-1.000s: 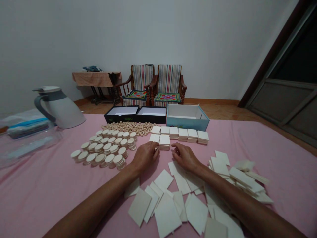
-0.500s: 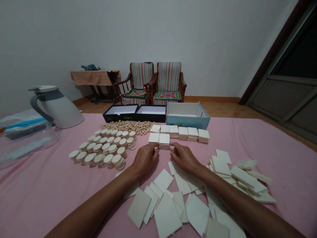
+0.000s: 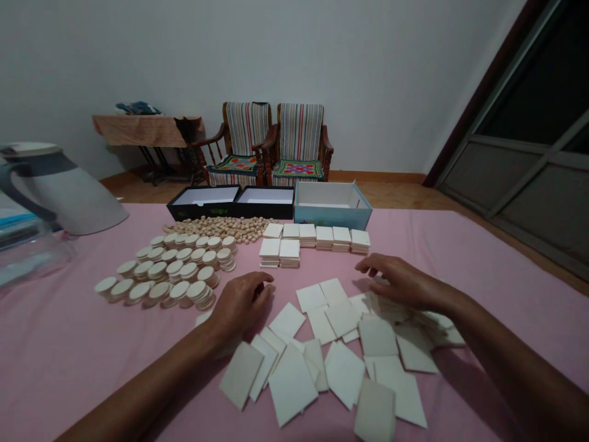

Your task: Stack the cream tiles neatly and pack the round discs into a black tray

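Observation:
My left hand [image 3: 240, 305] hovers low over the pink cloth, its fingers loosely bent and parted, holding nothing. Just beyond its fingertips stand two short stacks of white square tiles [image 3: 280, 250]. My right hand [image 3: 399, 279] hangs with fingers apart and nothing in them, above the right part of a loose heap of square tiles [image 3: 343, 316]. Some tiles under that hand and forearm are hidden. More loose tiles [image 3: 292, 383] lie overlapping between my forearms. Behind the two stacks runs a row of stacked square tiles [image 3: 324, 236].
Stacks of round wooden discs [image 3: 159, 270] stand left, with small wooden pieces [image 3: 221, 229] behind them. Black open boxes [image 3: 267, 210] and a light blue box [image 3: 334, 215] line the back. A grey-white jug [image 3: 76, 193] and clear plastic packaging [image 3: 37, 261] are at far left.
Both hands have left the front tile stacks: the left drew back toward me, the right swung right over the loose heap. The view has turned slightly right.

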A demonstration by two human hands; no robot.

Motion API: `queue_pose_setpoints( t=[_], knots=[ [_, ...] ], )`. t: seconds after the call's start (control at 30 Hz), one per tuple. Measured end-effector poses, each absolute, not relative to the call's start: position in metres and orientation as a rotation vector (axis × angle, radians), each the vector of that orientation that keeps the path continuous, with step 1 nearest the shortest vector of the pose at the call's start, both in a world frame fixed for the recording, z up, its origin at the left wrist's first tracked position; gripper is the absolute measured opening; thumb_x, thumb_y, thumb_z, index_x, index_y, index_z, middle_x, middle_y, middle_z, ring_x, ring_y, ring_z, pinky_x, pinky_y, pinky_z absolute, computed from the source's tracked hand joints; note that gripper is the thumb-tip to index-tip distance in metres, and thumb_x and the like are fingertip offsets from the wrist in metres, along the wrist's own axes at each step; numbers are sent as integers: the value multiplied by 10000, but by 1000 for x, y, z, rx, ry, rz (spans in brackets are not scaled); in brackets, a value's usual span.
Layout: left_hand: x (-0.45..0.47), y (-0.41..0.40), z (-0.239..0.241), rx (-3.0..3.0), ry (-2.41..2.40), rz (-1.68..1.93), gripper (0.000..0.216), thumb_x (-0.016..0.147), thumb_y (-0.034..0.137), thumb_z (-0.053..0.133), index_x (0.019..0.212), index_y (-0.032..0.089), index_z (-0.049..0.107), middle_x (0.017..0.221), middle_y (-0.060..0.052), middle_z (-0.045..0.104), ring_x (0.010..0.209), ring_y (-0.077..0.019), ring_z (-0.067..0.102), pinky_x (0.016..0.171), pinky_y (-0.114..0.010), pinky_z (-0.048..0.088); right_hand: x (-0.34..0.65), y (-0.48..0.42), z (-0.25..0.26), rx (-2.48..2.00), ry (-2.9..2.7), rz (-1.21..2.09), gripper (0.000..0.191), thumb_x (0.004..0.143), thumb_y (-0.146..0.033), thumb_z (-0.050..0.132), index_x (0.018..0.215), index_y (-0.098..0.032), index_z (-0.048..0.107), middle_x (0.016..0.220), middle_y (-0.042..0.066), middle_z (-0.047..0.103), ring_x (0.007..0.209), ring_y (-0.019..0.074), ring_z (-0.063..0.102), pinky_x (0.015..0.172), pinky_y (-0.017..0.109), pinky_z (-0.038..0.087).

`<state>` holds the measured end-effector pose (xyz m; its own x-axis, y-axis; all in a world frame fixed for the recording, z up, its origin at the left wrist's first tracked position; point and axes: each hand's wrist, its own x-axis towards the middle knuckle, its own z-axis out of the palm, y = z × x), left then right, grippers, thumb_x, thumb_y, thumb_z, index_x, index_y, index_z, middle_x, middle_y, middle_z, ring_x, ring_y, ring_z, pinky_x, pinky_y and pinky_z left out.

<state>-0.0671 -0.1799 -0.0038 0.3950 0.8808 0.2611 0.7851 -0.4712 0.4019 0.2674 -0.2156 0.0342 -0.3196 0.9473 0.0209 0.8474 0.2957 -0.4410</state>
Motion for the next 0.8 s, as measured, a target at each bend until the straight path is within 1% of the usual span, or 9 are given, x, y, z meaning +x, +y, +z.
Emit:
queue_pose_setpoints(
  t=[0.1,0.17,0.27,0.37,0.5,0.57,0.67,0.73,0.8],
  knots=[
    [-71,-191,-4,2438,1463,652,254,844,302,479,956,191,679,770,-39,714,663,-176,637,651,-280,480,292,-235,31,-1693,-2345,510,483,710,-195,597,1191,-189,560,1212,113,567,1107,240,516,958,388,397],
    [-72,-194,-4,2436,1453,667,256,840,307,480,948,193,681,787,-37,720,661,-171,642,656,-274,490,300,-244,27,-1716,-2355,494,556,696,-195,606,1246,-194,525,1257,115,534,1150,254,478,981,399,375],
    [-72,-195,-8,2400,1471,709,259,838,335,484,926,200,687,788,-29,725,636,-160,644,635,-258,499,302,-251,20,-1756,-2330,440,586,695,-200,604,1272,-204,501,1293,120,506,1168,271,453,977,422,363],
    [-72,-193,-12,2378,1481,714,265,838,363,494,910,202,692,767,-23,725,611,-153,642,597,-240,493,299,-252,14,-1797,-2299,424,570,703,-216,602,1265,-200,506,1285,127,508,1177,283,445,982,440,345],
    [-72,-191,-15,2372,1460,684,271,847,372,493,909,198,691,755,-19,724,604,-149,637,587,-233,484,298,-252,13,-1799,-2254,455,489,716,-205,579,1201,-154,547,1190,147,546,1108,266,493,960,409,376],
    [-73,-191,-16,2363,1456,688,270,851,371,491,914,198,689,762,-20,725,612,-151,636,594,-235,485,300,-252,14,-1760,-2255,482,429,731,-224,577,1155,-163,571,1168,137,556,1100,255,500,958,393,382],
    [-75,-190,-17,2362,1462,696,271,849,375,491,905,199,691,758,-23,724,621,-158,635,605,-241,492,303,-252,17,-1757,-2250,557,440,723,-280,617,1152,-201,561,1189,111,561,1100,251,506,945,384,390],
    [-76,-190,-17,2368,1472,688,279,850,380,488,911,200,692,733,-22,720,610,-159,632,619,-245,498,304,-249,21,-1777,-2236,650,433,732,-315,621,1146,-211,549,1150,96,587,1030,236,542,890,359,419],
    [-77,-189,-18,2367,1473,696,285,852,383,485,919,201,694,728,-21,719,599,-157,630,627,-245,501,304,-244,24,-1784,-2225,749,344,761,-324,593,1083,-210,553,1030,70,629,898,203,576,799,317,446]
  ],
)
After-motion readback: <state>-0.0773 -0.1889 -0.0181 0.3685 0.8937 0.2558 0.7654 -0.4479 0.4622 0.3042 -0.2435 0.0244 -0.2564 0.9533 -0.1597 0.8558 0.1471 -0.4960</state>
